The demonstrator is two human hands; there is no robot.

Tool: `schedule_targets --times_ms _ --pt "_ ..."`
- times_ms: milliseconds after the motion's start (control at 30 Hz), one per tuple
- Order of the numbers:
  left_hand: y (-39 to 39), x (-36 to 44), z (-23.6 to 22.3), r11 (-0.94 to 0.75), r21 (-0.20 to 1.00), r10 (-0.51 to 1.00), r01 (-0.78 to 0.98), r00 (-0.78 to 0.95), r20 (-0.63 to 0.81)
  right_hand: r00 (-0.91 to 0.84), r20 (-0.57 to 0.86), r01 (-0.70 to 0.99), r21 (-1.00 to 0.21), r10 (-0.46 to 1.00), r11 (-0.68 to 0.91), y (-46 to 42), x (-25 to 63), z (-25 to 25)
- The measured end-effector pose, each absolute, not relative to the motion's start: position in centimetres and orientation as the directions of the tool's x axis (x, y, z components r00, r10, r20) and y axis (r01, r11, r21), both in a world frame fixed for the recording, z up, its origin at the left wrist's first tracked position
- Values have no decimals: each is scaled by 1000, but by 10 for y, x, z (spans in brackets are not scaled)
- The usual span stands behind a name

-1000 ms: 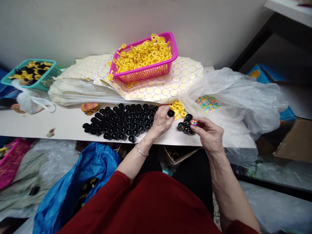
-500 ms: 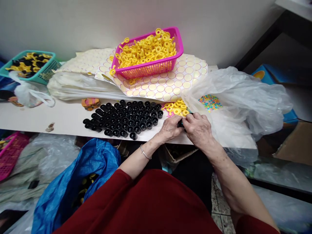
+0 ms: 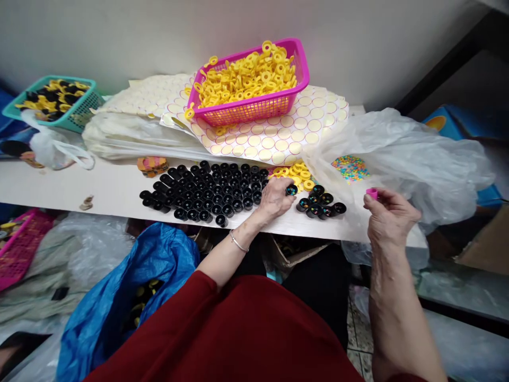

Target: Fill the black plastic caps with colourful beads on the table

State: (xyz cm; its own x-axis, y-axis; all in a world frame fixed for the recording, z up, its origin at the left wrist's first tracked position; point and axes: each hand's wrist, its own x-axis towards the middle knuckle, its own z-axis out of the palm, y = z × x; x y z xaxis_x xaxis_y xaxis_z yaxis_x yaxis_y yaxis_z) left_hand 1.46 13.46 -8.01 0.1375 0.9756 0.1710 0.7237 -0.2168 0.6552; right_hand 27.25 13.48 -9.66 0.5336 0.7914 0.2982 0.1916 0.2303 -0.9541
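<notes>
My left hand (image 3: 277, 197) grips a small black cup (image 3: 291, 190) with coloured beads inside, just right of a packed group of black cups (image 3: 207, 193). My right hand (image 3: 392, 215) is raised over the right part of the table, pinching a small pink cup (image 3: 371, 193); what the pink cup holds cannot be seen. Between the hands stand several black cups (image 3: 315, 209), some with coloured beads in them. Yellow rings (image 3: 304, 175) lie behind my left hand. A pile of coloured beads (image 3: 351, 167) rests on clear plastic behind my right hand.
A pink basket (image 3: 254, 112) heaped with yellow rings stands on a circle-printed sheet (image 3: 274, 140) at the back. A teal basket (image 3: 85, 106) is far left. Crumpled clear plastic (image 3: 429, 154) covers the right end. A blue bag (image 3: 167, 254) hangs below the table's front edge.
My right hand has moved right, away from my left hand, and now shows a pink cup. The black cups between the hands have come into view. The camera view has shifted slightly.
</notes>
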Motion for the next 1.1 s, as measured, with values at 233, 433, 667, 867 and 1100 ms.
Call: schedule_targets --times_ms 233,433,667,867,1100 --pt "139 11 -72 -178 562 967 808 249 -51 363 416 503 -841 834 200 119 277 -107" --pt "124 37 -97 -195 571 949 797 300 -95 298 493 668 -719 817 190 85 244 -123" --pt "128 58 -104 -251 601 938 759 345 -44 348 526 738 -665 776 120 73 230 -146" --pt "124 52 -104 -245 640 940 729 340 -27 354 621 802 -586 699 114 77 236 -146" --pt "105 64 -110 -178 740 945 648 322 -54 286 597 777 -603 750 183 67 218 -155"
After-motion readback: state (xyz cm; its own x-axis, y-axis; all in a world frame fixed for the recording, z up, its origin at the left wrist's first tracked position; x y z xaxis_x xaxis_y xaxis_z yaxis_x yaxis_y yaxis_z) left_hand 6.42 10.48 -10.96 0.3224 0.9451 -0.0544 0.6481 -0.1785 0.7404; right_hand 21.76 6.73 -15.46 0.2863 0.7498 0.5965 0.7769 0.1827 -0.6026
